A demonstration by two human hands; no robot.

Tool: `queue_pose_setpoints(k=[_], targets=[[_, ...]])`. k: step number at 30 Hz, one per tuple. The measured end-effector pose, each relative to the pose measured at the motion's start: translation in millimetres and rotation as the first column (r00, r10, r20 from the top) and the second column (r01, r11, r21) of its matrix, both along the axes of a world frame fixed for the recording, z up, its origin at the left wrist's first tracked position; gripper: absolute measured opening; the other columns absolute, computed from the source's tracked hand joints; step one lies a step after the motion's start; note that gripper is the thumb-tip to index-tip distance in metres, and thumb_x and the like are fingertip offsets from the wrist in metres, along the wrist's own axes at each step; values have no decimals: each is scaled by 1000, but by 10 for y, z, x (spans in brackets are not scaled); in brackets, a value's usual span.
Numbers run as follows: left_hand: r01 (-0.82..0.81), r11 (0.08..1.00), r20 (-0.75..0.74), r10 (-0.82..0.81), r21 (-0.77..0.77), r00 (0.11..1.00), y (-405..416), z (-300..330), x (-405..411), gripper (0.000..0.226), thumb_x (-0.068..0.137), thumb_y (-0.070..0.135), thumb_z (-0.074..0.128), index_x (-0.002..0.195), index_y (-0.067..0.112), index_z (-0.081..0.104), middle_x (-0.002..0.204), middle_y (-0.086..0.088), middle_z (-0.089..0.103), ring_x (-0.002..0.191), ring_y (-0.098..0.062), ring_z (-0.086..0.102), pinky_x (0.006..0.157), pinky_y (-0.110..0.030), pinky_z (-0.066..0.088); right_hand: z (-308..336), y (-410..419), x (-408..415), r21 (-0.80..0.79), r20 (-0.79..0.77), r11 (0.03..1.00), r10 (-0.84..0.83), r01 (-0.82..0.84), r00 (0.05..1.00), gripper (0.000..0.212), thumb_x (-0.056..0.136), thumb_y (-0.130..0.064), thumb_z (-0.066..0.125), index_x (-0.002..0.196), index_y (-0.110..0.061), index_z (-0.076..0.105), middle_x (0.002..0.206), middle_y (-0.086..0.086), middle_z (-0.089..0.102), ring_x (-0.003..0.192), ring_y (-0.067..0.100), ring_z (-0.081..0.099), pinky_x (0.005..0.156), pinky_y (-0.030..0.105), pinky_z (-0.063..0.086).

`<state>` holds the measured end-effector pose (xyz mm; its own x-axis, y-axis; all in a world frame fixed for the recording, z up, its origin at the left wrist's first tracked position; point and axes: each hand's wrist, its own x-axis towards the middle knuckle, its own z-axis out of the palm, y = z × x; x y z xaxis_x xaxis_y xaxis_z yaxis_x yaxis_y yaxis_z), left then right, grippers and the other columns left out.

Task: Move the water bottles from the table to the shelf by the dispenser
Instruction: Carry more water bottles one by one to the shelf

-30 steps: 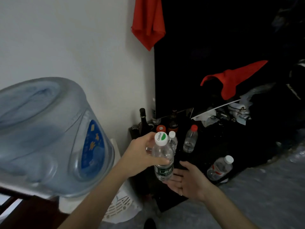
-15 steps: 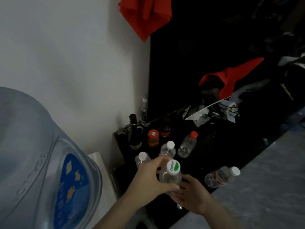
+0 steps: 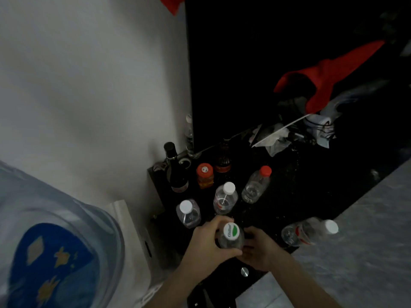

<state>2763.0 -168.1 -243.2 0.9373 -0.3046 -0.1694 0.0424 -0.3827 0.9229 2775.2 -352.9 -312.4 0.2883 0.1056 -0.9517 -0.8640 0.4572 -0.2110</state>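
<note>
- Held item: water bottle with green-and-white cap [image 3: 230, 237], upright, low over the near edge of the black shelf [image 3: 287, 203], between both hands
- Left hand [image 3: 208, 243]: fingers and thumb curled round the bottle's shoulder from the dispenser side, grasping it
- Right hand [image 3: 258, 251]: fingers curled against the bottle's lower body on the opposite side, holding it as well; how firmly, cannot tell
- Stock already on the shelf: two white-capped bottles [image 3: 188, 213] and [image 3: 225, 197] standing just behind the held one; red-capped bottle [image 3: 255, 184] further back; one white-capped bottle [image 3: 309, 233] lying on its side at the right near edge
- Other goods at the back left corner: dark glass bottle [image 3: 175, 167], orange-lidded jar [image 3: 205, 175], a brown bottle behind it
- Adjacent fixture: dispenser jug [image 3: 51, 252] with blue label, left of the shelf
- Step in hand, as judged: setting the bottle down at the near edge
- Handling note: keep the base level and lower it straight, since a tall light bottle tips easily
- Clearance note: the white-capped neighbour stands just beside the left knuckles, so open the fingers outward gently and lift clear upward
- Placement note: seat the bottle fully inside the near edge, apart from the toppled one
</note>
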Motion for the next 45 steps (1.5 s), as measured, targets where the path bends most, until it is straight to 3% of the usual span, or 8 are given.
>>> queue_pose_setpoints(k=[6, 14, 26, 30, 36, 40, 43, 45], targets=[[-36, 998, 21, 36, 44, 999, -149, -288, 44, 60, 66, 35, 88, 120, 33, 60, 119, 14, 67, 116, -7, 63, 94, -36, 57, -269, -61, 119, -29, 0, 999, 20, -20, 1000, 46, 94, -32, 52, 119, 6, 60, 115, 24, 59, 86, 32, 60, 69, 39, 50], [-81, 993, 27, 79, 88, 997, -383, -552, 64, 62, 66, 38, 85, 122, 32, 59, 119, 11, 67, 114, -6, 64, 94, -35, 57, -377, -219, 105, -97, 17, 987, 127, -125, 992, 44, 96, -38, 47, 124, -6, 60, 127, 13, 61, 122, 26, 54, 93, 41, 46], [-43, 984, 50, 35, 175, 998, -675, -603, 128, 60, 66, 42, 82, 120, 41, 57, 117, 14, 66, 111, -2, 63, 94, -34, 56, -330, -440, 59, -138, 83, 977, 174, -162, 981, 28, 100, -32, 42, 100, -14, 63, 112, 9, 63, 115, 26, 55, 96, 40, 45], [-28, 982, 26, 24, 184, 999, -701, -558, 171, 57, 70, 31, 83, 121, 33, 58, 117, 14, 67, 110, 0, 63, 94, -30, 55, -296, -412, 71, -211, 112, 957, 224, -197, 968, 29, 101, -29, 40, 111, -14, 62, 106, 5, 64, 99, 20, 57, 90, 38, 46], [31, 973, -48, -20, 229, 999, -672, -390, 268, 51, 73, 29, 80, 118, 38, 55, 111, 18, 67, 104, 10, 61, 94, -32, 55, -33, -379, -12, -294, 149, 921, 308, -255, 940, 24, 99, -26, 46, 117, -16, 58, 120, 6, 61, 114, 24, 57, 92, 37, 48], [60, 957, -38, -51, 282, 998, -668, -196, 268, 50, 68, 48, 72, 116, 41, 57, 114, 18, 69, 105, 1, 64, 95, -36, 55, 160, -367, -122, -393, 209, 869, 404, -301, 891, 21, 98, -19, 44, 106, -12, 62, 100, 4, 61, 101, 24, 62, 70, 29, 46], [95, 934, 0, -102, 345, 995, -609, -49, 238, 64, 72, 42, 75, 132, 38, 55, 129, 18, 62, 120, -3, 58, 102, -39, 51, 320, -388, -201, -556, 263, 748, 572, -363, 777, 21, 94, -16, 49, 108, -11, 64, 87, -2, 61, 85, 14, 58, 81, 32, 47], [87, 911, 49, -116, 404, 992, -533, 59, 216, 69, 74, 39, 76, 138, 40, 49, 137, 16, 58, 127, -6, 53, 103, -40, 50, 480, -441, -208, -676, 262, 619, 709, -401, 654, 30, 94, -16, 51, 122, -10, 59, 100, -3, 63, 95, 12, 57, 88, 29, 45]])
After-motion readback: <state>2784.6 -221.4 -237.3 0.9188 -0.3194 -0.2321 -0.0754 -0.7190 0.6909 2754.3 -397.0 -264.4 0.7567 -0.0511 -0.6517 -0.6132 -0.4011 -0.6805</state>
